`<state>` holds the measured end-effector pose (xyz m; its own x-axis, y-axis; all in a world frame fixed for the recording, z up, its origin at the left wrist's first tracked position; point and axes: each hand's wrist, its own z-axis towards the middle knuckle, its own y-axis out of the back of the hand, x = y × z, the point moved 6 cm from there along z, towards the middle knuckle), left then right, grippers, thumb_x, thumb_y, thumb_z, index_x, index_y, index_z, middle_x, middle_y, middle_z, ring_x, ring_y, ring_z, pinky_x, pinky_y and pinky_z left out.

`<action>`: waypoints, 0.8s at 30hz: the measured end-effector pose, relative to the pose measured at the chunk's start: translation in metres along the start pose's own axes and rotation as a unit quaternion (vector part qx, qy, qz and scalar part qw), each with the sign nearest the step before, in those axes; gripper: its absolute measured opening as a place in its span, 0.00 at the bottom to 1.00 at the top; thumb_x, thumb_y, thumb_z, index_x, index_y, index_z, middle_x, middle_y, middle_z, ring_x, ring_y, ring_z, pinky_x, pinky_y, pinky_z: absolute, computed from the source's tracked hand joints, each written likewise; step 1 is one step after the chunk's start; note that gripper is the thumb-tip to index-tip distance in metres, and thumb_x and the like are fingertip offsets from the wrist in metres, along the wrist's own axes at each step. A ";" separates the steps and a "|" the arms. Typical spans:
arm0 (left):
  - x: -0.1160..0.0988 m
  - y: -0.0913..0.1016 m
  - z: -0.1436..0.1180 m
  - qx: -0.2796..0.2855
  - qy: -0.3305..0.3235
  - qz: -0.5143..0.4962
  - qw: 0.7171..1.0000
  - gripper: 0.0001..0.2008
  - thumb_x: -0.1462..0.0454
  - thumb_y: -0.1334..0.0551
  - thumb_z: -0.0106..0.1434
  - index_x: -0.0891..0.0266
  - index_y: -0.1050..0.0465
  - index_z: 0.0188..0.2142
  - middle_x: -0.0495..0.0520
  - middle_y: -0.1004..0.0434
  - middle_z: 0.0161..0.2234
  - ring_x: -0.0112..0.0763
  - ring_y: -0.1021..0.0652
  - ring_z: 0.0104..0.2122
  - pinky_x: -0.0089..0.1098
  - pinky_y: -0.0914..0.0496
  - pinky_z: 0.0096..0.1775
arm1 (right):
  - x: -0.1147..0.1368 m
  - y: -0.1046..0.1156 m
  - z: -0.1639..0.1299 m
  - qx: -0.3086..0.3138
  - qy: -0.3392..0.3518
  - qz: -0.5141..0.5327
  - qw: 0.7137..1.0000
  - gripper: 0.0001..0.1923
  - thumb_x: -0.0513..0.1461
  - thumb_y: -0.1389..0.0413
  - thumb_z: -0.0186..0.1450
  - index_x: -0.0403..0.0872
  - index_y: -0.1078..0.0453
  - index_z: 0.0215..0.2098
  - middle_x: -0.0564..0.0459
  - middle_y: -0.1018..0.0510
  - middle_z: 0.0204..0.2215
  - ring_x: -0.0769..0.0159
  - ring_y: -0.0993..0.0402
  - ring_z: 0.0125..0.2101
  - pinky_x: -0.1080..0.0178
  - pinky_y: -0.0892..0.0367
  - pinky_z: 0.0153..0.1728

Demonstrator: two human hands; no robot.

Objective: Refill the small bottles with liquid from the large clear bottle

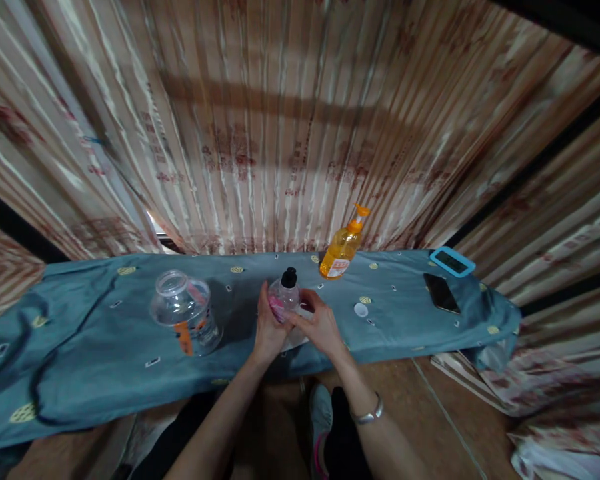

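Left hand [269, 327]: wrapped around the left side of a small clear bottle [283, 297], fingers curled against its wall, gripping it. Right hand [320, 325]: fingers bent and closed on the bottle's lower right side, fingertips meeting the left hand at the front. A metal bracelet [369, 415] sits on the right wrist.

The bottle stands upright at the centre of the frame, on the near edge of a bench covered with a blue cloth [80, 373]. It carries a black cap [289, 275] and a pink label, partly hidden by the fingers. Something white lies under the hands; what it is cannot be told.

Just right of the hands, a small white lid [361, 309] lies on the cloth, apart from the bottle. Behind and to the right, an orange pump bottle [341, 249] stands upright near the curtain [280, 120]. Left of centre, a large clear jar [185, 310] with an orange label rests tilted on the cloth, well apart from the hands. At the right end, a dark phone [441, 293] lies flat; beyond it, a blue-framed device [452, 261] rests near the cloth's far edge.
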<state>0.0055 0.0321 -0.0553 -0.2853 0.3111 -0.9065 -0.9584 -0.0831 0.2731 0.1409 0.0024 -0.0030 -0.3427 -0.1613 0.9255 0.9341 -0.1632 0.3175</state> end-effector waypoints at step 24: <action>-0.009 0.012 -0.008 0.050 0.012 -0.075 0.996 0.37 0.63 0.30 0.47 0.57 0.37 0.57 0.56 0.22 0.52 0.46 0.20 0.51 0.50 0.26 0.55 | 0.024 -0.008 0.028 0.048 0.026 0.134 0.990 0.36 0.54 0.29 0.50 0.47 0.32 0.51 0.40 0.29 0.61 0.52 0.31 0.60 0.49 0.36 0.61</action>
<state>-0.0033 0.0206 -0.0463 -0.1412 0.2893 -0.9468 -0.9846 0.0581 0.1646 0.1283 0.0275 0.0227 -0.0844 -0.2367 0.9679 0.9964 -0.0150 0.0832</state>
